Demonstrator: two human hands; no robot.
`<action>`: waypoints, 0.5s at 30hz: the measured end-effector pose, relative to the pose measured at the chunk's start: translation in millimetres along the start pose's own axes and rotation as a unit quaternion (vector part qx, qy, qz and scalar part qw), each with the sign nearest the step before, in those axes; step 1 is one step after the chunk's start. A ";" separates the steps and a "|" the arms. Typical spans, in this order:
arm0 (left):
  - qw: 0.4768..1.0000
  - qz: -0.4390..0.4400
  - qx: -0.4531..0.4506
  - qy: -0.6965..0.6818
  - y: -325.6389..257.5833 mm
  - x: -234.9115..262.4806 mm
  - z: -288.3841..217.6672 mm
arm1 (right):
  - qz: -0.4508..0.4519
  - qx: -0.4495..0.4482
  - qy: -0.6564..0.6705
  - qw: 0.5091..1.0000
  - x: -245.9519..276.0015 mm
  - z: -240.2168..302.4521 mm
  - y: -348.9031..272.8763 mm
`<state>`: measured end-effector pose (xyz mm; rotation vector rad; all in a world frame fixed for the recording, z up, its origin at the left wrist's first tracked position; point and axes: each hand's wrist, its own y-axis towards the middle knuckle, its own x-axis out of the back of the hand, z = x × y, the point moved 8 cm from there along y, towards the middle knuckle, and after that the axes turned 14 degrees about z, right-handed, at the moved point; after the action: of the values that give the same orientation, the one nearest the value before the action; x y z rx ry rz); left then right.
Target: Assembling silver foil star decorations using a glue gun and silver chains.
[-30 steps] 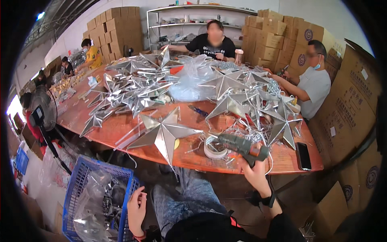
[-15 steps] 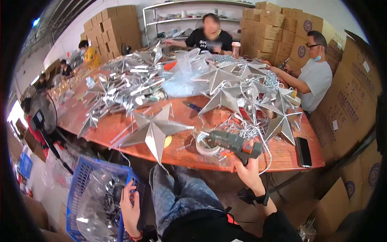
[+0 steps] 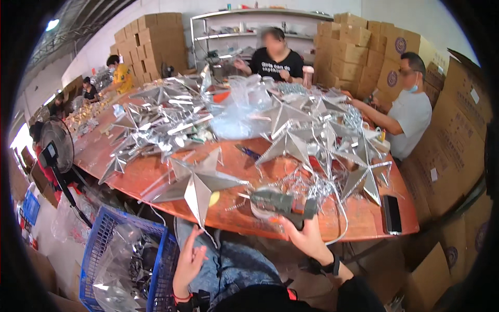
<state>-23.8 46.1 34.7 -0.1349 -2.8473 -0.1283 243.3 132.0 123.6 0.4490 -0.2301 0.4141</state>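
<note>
Here, low in the frame's centre, the right hand grips a dark-green glue gun by its handle over the desk edge; it looks rigid, light, best held there. The left hand hangs open, empty, beside a flimsy silver star.

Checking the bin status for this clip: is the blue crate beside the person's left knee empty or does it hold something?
Not empty. The blue crate holds a clear plastic bag with silvery pieces inside; how full it is cannot be told.

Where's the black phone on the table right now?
In the head view, the black phone lies flat near the table's front right corner, right of the glue gun held in the right hand, just below a silver star.
</note>
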 end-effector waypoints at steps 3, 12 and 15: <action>0.998 0.005 0.024 -0.054 4.2 -0.1 2.5 | 0.044 -0.009 0.007 0.999 -4.6 6.0 7.6; 0.997 0.004 0.027 -0.066 29.7 -11.5 -15.8 | 0.112 -0.049 0.106 0.987 -29.0 -15.7 3.3; 0.996 -0.044 0.040 -0.073 32.4 -10.3 -24.2 | 0.111 -0.076 0.145 0.980 -30.1 -18.7 -6.6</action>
<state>-3.8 74.9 57.3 -0.0034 -2.9992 -0.0232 221.7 125.2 95.5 0.2078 -0.0282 0.6702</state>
